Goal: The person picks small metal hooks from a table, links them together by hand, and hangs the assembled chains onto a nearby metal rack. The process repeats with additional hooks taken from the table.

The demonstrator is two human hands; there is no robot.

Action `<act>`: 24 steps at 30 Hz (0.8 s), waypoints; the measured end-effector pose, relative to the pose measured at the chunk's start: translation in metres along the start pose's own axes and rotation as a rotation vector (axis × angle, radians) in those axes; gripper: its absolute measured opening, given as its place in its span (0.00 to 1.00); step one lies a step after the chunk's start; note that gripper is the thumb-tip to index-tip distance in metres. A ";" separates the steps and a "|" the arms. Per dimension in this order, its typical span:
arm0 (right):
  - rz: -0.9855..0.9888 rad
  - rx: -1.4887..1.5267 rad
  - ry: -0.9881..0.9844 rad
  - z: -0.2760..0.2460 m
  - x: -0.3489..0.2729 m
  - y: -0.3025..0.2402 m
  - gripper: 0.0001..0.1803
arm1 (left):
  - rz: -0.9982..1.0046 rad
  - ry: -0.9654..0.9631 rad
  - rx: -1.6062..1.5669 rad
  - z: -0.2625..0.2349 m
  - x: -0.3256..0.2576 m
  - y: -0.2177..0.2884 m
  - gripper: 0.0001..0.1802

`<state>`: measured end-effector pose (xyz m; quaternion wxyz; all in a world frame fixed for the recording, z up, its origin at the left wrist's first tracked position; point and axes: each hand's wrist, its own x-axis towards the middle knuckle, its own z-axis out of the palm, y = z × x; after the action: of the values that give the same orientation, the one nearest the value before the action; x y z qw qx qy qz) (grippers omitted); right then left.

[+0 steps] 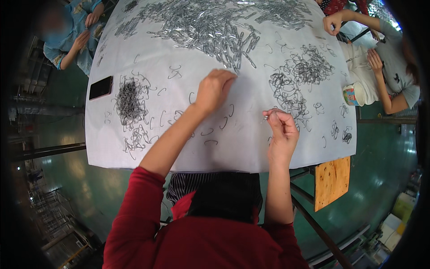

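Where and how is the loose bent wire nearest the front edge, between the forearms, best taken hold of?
Probably pinch the bent wire mid-span, coming straight down from above: it seems flat on the white tabletop, apart from the other wires, its ends curving toward the near side.

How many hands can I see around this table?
6: the wearer's left hand and right hand over the table; at left, a co-worker's upper hand and lower hand; at right, another's far hand and near hand. Others may be hidden.
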<state>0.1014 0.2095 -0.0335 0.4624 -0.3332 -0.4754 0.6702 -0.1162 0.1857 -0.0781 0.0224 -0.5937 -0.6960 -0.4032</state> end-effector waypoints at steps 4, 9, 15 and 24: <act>0.027 -0.017 0.014 -0.014 0.002 -0.004 0.02 | 0.133 -0.182 0.336 0.023 0.038 -0.033 0.10; 0.068 -0.063 -0.008 -0.011 -0.006 -0.001 0.02 | 0.028 -0.217 0.152 0.021 0.048 -0.027 0.05; 0.065 -0.190 -0.108 0.020 -0.009 0.001 0.03 | -0.588 -0.277 -0.647 -0.045 0.027 0.052 0.08; -0.034 -0.422 -0.199 0.052 -0.026 -0.002 0.06 | -0.434 -0.128 -0.755 -0.096 -0.008 0.080 0.08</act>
<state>0.0652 0.1681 -0.0145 0.3448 -0.3468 -0.6537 0.5776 -0.0896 0.1206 0.0251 -0.3245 -0.4241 -0.6086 -0.5869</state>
